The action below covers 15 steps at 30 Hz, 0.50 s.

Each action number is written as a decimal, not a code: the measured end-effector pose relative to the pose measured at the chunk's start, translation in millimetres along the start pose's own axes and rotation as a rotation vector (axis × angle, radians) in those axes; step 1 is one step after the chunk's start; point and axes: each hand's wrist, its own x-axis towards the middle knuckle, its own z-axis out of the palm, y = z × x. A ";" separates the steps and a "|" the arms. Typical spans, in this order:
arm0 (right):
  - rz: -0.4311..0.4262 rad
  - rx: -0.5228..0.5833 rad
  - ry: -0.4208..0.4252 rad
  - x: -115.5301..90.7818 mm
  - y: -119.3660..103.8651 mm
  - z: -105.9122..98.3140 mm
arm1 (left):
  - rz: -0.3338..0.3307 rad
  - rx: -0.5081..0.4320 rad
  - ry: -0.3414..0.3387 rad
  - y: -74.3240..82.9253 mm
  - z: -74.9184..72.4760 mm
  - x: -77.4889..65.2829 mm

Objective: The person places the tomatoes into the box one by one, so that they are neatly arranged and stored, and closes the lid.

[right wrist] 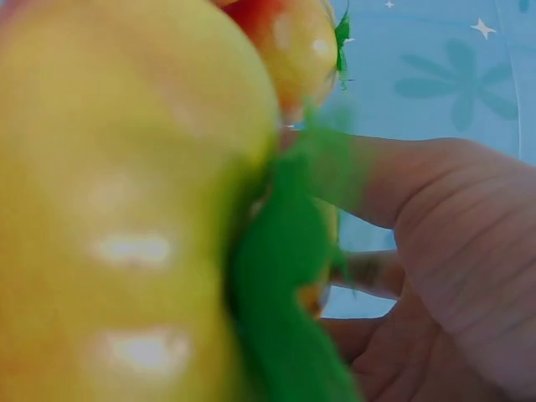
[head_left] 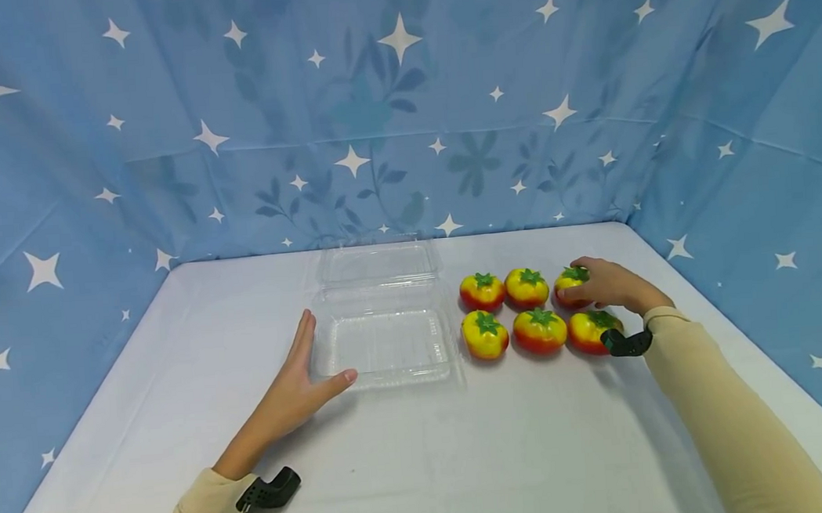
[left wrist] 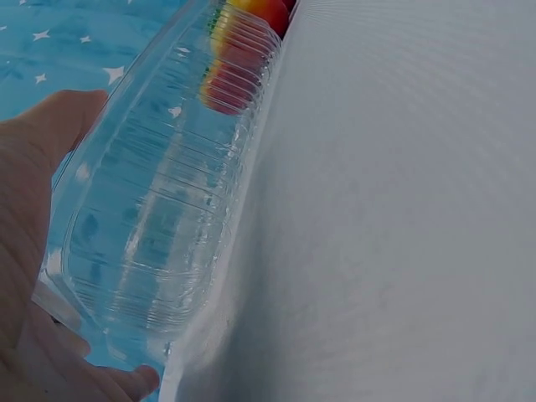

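A clear plastic clamshell box (head_left: 388, 340) lies on the white table, its lid (head_left: 378, 263) folded back behind it. My left hand (head_left: 299, 389) rests at the box's near left corner, fingers straight along the left side and thumb spread out at the front edge. To the right of the box, glossy yellow-and-red fruits with green leafy tops stand in two rows. Around the rightmost fruit of the back row (head_left: 570, 284) my right hand (head_left: 612, 285) curls thumb and fingers, gripping it. Another fruit (right wrist: 126, 209) looms close in the right wrist view and partly hides that grip.
The front row includes a left fruit (head_left: 485, 335), a middle fruit (head_left: 540, 331) and a right fruit (head_left: 592, 332) under my right wrist. A blue star-patterned curtain (head_left: 345, 96) borders the table (head_left: 423, 452) at the back and sides.
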 end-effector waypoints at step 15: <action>-0.036 0.085 0.073 -2.0 -0.3 -7.2 | -0.002 0.000 0.000 -0.4 -0.7 0.3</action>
